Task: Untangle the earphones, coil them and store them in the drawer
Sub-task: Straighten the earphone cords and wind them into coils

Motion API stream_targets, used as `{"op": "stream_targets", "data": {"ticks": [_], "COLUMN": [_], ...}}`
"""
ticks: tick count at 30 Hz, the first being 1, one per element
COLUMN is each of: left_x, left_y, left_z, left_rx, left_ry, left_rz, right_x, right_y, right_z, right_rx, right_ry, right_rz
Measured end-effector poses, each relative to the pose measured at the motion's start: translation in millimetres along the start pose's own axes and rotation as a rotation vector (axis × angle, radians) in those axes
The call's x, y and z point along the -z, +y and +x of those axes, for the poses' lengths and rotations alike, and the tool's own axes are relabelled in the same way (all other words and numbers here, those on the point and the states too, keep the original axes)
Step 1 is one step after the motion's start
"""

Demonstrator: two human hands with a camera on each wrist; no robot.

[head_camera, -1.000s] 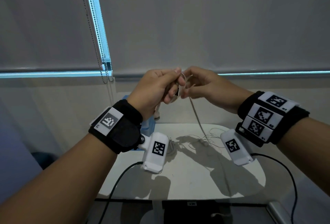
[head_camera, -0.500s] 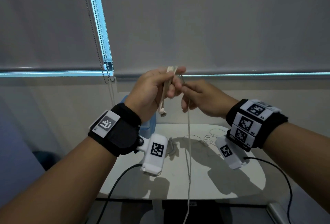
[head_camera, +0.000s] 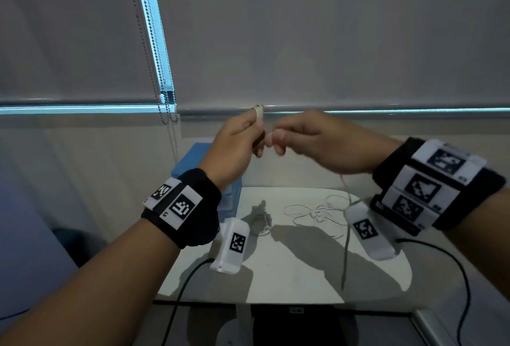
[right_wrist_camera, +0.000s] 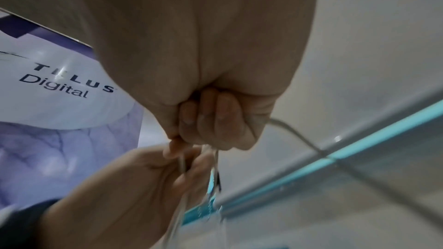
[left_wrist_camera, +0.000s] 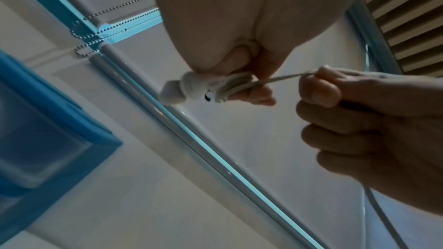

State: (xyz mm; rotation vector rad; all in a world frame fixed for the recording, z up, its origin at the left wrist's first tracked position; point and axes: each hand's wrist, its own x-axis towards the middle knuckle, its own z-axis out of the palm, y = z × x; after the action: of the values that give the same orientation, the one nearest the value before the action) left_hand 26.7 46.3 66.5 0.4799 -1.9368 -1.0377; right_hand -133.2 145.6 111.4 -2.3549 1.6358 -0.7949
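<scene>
Both hands are raised above the white table (head_camera: 289,271). My left hand (head_camera: 242,138) grips a small coil of white earphone cord (left_wrist_camera: 230,86) wound round its fingers, with an earbud (left_wrist_camera: 182,88) sticking out below. My right hand (head_camera: 311,141) pinches the cord (left_wrist_camera: 282,78) just right of the coil, and the free length (head_camera: 345,240) hangs from it down to the table. A second tangle of thin white cord (head_camera: 317,213) lies on the table. The blue drawer unit (head_camera: 209,180) stands at the table's back left, partly hidden by my left wrist.
Roller blinds with a bead chain (head_camera: 162,91) cover the window behind the table. Black cables (head_camera: 452,263) run from the wrist cameras over the table's front edge. A dark chair or floor area (head_camera: 298,326) lies below the table front.
My right hand has moved up and right, drawing the cord round the left hand's fingers. The hanging earbud has been pulled up against the coil. The loose length has shifted right.
</scene>
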Motion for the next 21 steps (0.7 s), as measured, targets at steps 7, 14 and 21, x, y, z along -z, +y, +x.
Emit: {"op": "stream_targets", "data": {"ticks": [7,14,21], "left_x": [-7.8,-5.4,-3.9], "left_y": [21.0,30.1,23.3], "left_z": [-1.1,-0.8,8.4], "left_rx": [0.011,0.029,-0.033], "left_ry": [-0.165,-0.15,0.077], "left_rz": [-0.066,-0.332,-0.318], "right_x": [23.1,-5.1,-40.2], "right_y": [26.8,65.0,27.7], "right_z": [11.4,5.6,-7.4], "right_rx": [-0.011,-0.141,-0.073], "right_ry": [0.164,0.221,-0.038], "right_rz": [-0.064,0.208,0.028]}}
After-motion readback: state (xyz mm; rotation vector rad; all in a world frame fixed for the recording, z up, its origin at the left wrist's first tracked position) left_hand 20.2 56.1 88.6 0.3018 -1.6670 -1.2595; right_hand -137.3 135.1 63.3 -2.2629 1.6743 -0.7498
